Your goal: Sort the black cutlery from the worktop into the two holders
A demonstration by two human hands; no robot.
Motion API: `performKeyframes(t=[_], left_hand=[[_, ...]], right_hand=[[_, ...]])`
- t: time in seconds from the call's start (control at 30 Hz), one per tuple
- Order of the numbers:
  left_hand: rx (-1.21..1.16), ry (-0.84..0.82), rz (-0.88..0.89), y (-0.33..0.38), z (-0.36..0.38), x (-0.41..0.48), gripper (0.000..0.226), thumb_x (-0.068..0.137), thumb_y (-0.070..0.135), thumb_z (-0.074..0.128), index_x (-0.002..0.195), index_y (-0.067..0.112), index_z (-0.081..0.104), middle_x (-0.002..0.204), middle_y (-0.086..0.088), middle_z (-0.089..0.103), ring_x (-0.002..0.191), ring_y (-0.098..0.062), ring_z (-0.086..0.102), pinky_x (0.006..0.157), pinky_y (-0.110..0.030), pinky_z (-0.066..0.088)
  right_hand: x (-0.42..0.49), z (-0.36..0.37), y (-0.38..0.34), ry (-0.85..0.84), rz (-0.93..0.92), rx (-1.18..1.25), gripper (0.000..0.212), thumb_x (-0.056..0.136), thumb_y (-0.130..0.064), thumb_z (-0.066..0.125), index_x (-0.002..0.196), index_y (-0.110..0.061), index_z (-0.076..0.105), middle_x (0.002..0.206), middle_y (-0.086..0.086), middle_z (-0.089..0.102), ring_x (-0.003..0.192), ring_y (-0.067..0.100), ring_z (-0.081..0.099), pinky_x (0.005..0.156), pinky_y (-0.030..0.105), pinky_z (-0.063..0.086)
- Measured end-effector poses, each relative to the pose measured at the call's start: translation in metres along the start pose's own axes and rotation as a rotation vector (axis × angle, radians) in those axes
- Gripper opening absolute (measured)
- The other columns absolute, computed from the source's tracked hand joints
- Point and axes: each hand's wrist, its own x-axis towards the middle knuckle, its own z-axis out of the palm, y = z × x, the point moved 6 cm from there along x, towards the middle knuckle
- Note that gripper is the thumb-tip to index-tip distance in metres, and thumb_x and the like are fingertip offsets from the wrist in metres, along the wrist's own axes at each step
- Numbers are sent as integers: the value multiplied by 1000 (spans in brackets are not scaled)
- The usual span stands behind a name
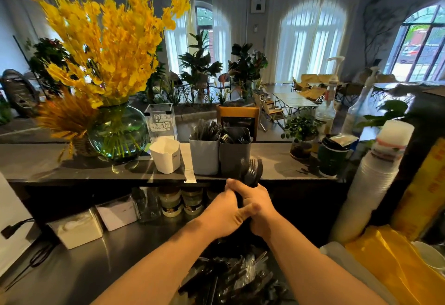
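1. Your left hand (225, 210) and right hand (261, 208) meet at the centre of the frame. They press against each other, and the fingers of both curl round the handles of one bundle of black cutlery (251, 171).
2. The bundle stands upright. Its heads are blurred but look like forks, and they sit just in front of the dark grey holder (234, 160) on the raised shelf (72, 165).
3. The light grey holder (204, 159) touches the dark one on its left. Black cutlery stands in both.
4. A loose pile of cutlery (231, 278) lies on the worktop (84, 263) at bottom centre, between your forearms.
5. A white cup (166, 155) and a glass vase (118, 133) of yellow flowers stand further left on the shelf.
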Motion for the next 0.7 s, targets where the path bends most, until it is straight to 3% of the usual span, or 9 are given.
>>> performKeyframes(t=[0.07,0.17,0.27,0.4,0.5,0.57,0.63,0.7], left_hand=[[-15,27,22,7,-10,11,151,54,106,42,165,10,7,140,-18,56,122,-29,60,92,-33,54],[-25,103,78,20,-28,32,140,58,105,38,161,12,20,151,-14,48,134,-27,51,111,-42,48],[-79,163,140,38,-49,48,132,62,106,34,154,13,33,143,-9,48,130,-26,52,110,-46,48],[27,224,212,55,-73,66,107,76,99,27,147,21,47,133,-1,46,121,-22,51,105,-46,49],[86,306,260,49,-97,82,78,88,89,33,134,30,55,126,3,51,116,-17,53,98,-44,52],[168,443,269,36,-118,98,68,94,78,43,134,26,56,129,1,54,121,-19,52,100,-43,50],[377,553,251,24,-135,117,66,94,72,52,138,23,54,135,0,52,127,-24,47,106,-45,46],[599,550,221,16,-143,138,79,89,79,48,145,23,49,146,-1,46,136,-26,38,112,-48,40]], right_hand=[[10,3,-12,63,35,47,29,84,-30,85,100,-8,76,89,13,79,81,29,77,66,34,56],[24,3,-39,148,39,60,26,88,-29,78,99,-6,72,76,9,69,66,22,66,55,29,47],[39,9,-72,173,-3,87,19,92,-23,74,94,-7,63,68,7,63,55,21,60,46,25,44],[66,12,-109,199,-131,239,19,92,-13,72,102,-6,57,84,15,73,74,30,75,71,44,62],[91,4,-141,244,-275,293,12,95,-9,68,99,-4,57,71,7,64,59,21,65,59,37,59],[109,0,-164,295,-373,261,9,94,-6,66,99,-5,58,61,2,57,53,18,54,54,34,51],[125,3,-185,315,-476,242,8,95,-3,64,93,-6,57,57,2,54,49,17,49,49,33,44],[144,8,-201,334,-549,229,16,94,-2,65,84,-9,55,56,2,52,46,17,47,47,31,40]])
